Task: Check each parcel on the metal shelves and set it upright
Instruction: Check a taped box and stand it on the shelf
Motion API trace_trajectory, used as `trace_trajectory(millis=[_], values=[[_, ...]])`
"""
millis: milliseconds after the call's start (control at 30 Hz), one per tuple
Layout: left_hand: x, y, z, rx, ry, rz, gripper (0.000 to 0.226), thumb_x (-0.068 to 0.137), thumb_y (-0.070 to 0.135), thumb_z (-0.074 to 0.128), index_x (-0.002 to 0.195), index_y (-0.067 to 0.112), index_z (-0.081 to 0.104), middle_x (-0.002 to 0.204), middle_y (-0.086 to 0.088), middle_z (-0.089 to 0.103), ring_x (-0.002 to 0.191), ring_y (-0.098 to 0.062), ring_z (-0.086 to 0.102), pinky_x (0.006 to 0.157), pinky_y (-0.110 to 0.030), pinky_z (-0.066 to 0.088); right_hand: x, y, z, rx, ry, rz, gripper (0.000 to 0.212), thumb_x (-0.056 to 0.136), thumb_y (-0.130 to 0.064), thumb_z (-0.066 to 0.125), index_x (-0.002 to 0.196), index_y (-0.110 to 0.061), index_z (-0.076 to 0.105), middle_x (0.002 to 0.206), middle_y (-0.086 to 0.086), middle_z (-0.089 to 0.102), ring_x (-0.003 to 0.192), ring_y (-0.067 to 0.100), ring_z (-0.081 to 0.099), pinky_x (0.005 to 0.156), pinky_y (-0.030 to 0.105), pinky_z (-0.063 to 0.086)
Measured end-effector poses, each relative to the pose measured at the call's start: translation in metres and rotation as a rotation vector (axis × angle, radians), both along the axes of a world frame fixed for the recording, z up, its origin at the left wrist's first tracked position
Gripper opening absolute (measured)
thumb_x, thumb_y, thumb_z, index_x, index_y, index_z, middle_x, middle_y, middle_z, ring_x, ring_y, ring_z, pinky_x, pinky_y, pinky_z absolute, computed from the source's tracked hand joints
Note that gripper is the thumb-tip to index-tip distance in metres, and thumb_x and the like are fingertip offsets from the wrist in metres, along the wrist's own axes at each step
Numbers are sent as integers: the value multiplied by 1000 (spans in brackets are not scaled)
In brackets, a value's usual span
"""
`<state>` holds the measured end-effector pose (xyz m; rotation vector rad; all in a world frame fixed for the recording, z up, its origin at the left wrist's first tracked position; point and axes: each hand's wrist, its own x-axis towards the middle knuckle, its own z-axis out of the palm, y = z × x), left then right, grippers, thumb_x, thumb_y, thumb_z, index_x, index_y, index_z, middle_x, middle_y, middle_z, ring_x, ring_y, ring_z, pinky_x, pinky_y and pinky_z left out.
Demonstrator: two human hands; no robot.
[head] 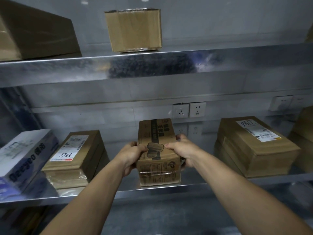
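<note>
At the centre of the frame, on the lower metal shelf (169,189), a printed brown parcel (156,160) sits gripped at both sides, left hand (131,156) and right hand (183,152) curled round it, between a parcel marked 7786 (76,155) and a labelled flat parcel (254,146).

A white wall socket (181,110) sits just right of the frame's centre, with a second white socket (197,109) just beside it, both on the grey back wall (220,22). A blurred socket plate (282,102) shows at far right.
</note>
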<state>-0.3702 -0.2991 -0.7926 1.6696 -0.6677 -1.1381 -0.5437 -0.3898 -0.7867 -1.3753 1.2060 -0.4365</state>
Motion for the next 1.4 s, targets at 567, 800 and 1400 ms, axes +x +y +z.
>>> trace_trajectory(millis=[567, 800, 1400], values=[[0, 27, -10, -35, 253, 154, 58, 97, 55, 51, 144, 20, 51, 143, -9, 52, 129, -31, 49, 110, -61, 37, -21, 9, -2, 116, -226, -56, 44, 101, -25, 59, 138, -37, 36, 117, 14, 66, 103, 37, 65, 83, 63, 54], [-2, 39, -6, -18, 484, 128, 55, 99, 51, 52, 119, 0, 59, 106, -21, 66, 97, -36, 64, 87, -49, 54, -29, 20, -13, 253, -430, -76, 37, 103, -22, 56, 133, -37, 40, 117, 17, 69, 101, 40, 68, 81, 67, 54], [9, 28, 28, 34, 63, 43, 42, 98, 50, 52, 115, 15, 66, 106, -8, 66, 90, -26, 62, 73, -36, 48, -5, 23, 14, -51, -166, 12, 32, 105, -29, 49, 114, -10, 73, 104, 14, 75, 96, 27, 67, 77, 33, 49]])
